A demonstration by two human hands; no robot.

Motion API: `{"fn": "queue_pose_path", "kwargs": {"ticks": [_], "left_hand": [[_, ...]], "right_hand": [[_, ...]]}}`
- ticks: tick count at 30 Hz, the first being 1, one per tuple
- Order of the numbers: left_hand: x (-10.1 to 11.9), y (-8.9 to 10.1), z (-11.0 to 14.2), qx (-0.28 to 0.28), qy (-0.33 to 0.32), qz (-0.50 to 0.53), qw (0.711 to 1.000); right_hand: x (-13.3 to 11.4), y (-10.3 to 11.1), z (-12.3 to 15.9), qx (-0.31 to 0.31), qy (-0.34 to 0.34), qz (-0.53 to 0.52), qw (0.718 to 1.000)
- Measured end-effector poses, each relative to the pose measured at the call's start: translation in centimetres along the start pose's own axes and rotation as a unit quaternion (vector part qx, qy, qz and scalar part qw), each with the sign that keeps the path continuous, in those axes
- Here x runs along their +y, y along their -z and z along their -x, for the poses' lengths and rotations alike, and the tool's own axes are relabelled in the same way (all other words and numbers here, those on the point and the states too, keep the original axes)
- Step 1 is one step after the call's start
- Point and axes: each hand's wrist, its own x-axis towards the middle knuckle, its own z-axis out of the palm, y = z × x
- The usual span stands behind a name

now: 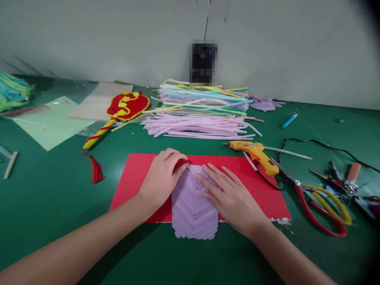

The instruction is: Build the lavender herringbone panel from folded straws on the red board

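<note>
A lilac panel of pipe cleaners, laid in a V-shaped chevron pattern, lies on a red sheet and reaches past its near edge. At the panel's upper left corner is my left hand, its thumb and curled fingers pinched together at the edge. What lies right between those fingertips is partly hidden. My right hand rests with fingers stretched out flat over the panel's upper right side. Just beyond the red sheet's far right part lies a yellow glue gun.
Pipe cleaner bundles lie behind the sheet. Scissors, keys, a black cord and a blue pen are on the right. Leftward are a red and yellow fan-shaped ornament and pale green paper.
</note>
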Motion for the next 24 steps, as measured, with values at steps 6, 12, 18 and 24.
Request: {"fn": "queue_pose_path", "kwargs": {"ticks": [6,12,18,24], "left_hand": [[2.8,-0.5,4.4,-0.051,-0.145,-0.176,0.972],[2.4,-1.4,4.9,-0.100,-0.134,-0.197,0.966],[2.2,-1.5,4.9,-0.116,-0.118,-0.182,0.969],[2.3,-1.4,4.9,-0.122,-0.112,-0.173,0.971]], "right_hand": [[0.0,-0.1,0.0,0.005,0.003,-0.008,1.000],[0.1,-0.3,0.0,-0.002,-0.001,-0.008,1.000],[0.1,-0.3,0.0,-0.009,-0.014,-0.016,1.000],[0.5,0.0,0.0,0.003,-0.078,-0.057,0.995]]}}
